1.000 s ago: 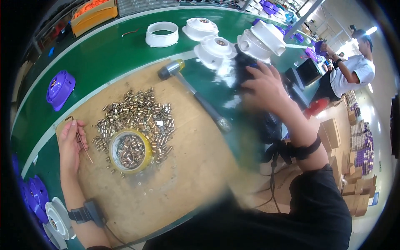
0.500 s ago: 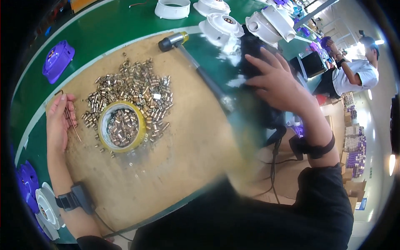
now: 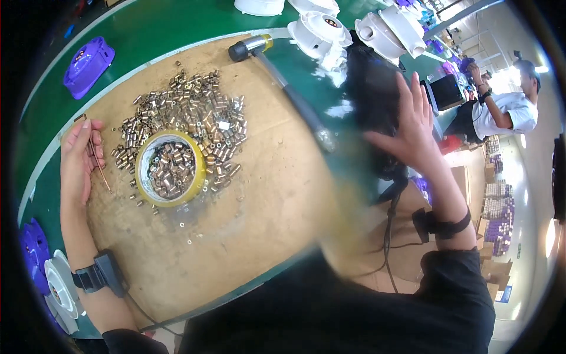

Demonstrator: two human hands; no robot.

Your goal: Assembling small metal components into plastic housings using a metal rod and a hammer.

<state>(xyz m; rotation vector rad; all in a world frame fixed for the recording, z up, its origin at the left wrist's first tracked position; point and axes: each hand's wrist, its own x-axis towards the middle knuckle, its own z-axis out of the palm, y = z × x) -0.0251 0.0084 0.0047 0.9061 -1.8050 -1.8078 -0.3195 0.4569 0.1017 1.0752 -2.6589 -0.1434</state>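
Note:
At the left edge of the cardboard sheet (image 3: 265, 194), my left hand (image 3: 79, 150) is closed round a bent metal rod, an L-shaped hex key (image 3: 99, 162). To its right, a heap of small brass-coloured metal sleeves (image 3: 188, 106) is spread out. A roll of yellowish tape (image 3: 199, 171) lies flat there, with more sleeves inside its ring. Over at the right, my right hand (image 3: 413, 127) is raised with fingers spread and nothing in it. It is in front of a black bag-like thing (image 3: 374, 88), whose kind I cannot make out; whether they touch is unclear.
A mallet (image 3: 289, 94) with a black and yellow head lies across the cardboard's far right. White housings (image 3: 318, 32) stand at the back, and a purple housing (image 3: 88, 65) is at the far left. Another person (image 3: 501, 106) works at the far right. A black cable (image 3: 387, 236) hangs below my right hand.
My right hand has shifted to the right and its fingers now point more upward. My left hand keeps hold of the hex key. The whole view has shifted slightly.

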